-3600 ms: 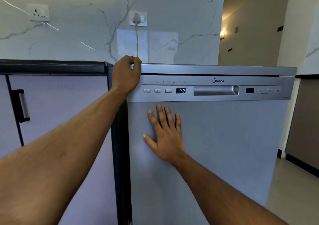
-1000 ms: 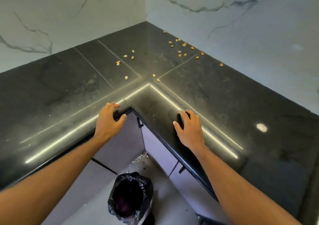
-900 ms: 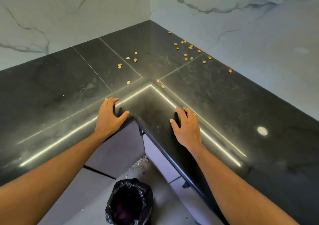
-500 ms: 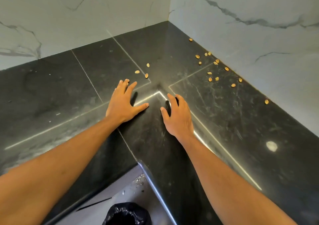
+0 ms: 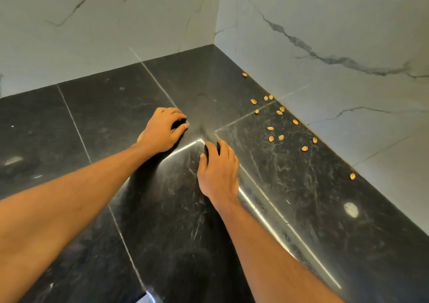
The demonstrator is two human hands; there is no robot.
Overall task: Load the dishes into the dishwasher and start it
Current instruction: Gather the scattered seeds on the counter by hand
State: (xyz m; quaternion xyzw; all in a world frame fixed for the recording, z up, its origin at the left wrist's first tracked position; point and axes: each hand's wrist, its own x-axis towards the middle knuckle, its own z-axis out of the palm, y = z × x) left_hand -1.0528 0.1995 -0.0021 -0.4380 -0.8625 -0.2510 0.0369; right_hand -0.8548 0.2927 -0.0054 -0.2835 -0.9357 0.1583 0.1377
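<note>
No dishwasher and no dishes are in view; I am looking down at the inner corner of a black stone countertop. My left hand lies on the counter with its fingers curled over a few small tan shells; one shell shows between thumb and fingers. To its right, my right hand rests palm down on the stone, its fingers relaxed and holding nothing.
Several more tan shells lie scattered along the right wall, one apart further forward. White marble walls close the corner behind and to the right. The counter's front edge shows at the bottom.
My view turned from the dishwasher front to the counter corner. Both hands slid from the counter's edge toward the corner. My left hand went from flat to curled over the shells.
</note>
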